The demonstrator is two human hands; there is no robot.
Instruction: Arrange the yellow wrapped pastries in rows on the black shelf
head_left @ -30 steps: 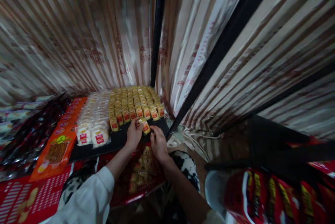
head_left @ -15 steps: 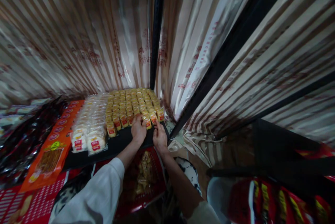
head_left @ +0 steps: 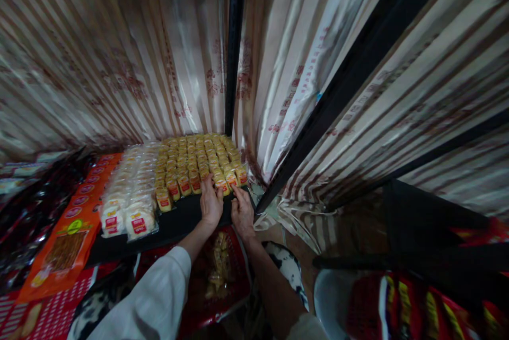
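Rows of small yellow wrapped snack cakes (head_left: 186, 157) with red labels stand packed on a black shelf (head_left: 185, 216). My left hand (head_left: 210, 203) is at the front of these rows, its fingers and thumb closed about a yellow snack cake (head_left: 221, 184). Close beside it, my right hand (head_left: 242, 212) has its fingers bent together against the front of a neighbouring snack cake (head_left: 231, 179). The fingertips partly cover the packets, so the exact grip is hard to see. White wrapped cakes (head_left: 139, 218) stand in rows to the left.
Left of the white cakes lie an orange snack bag (head_left: 66, 247) and dark shiny packets (head_left: 40, 202). Below my forearms is a red container (head_left: 234, 303) with yellow packets (head_left: 219, 266) inside. A black post (head_left: 302, 141) rises on the right, before striped curtains (head_left: 178, 53). Red packets (head_left: 413, 303) sit lower right.
The view has shifted slightly, so the shelf goods appear a little further left. Both hands stay at the same front packets, with the left fingers slightly more extended.
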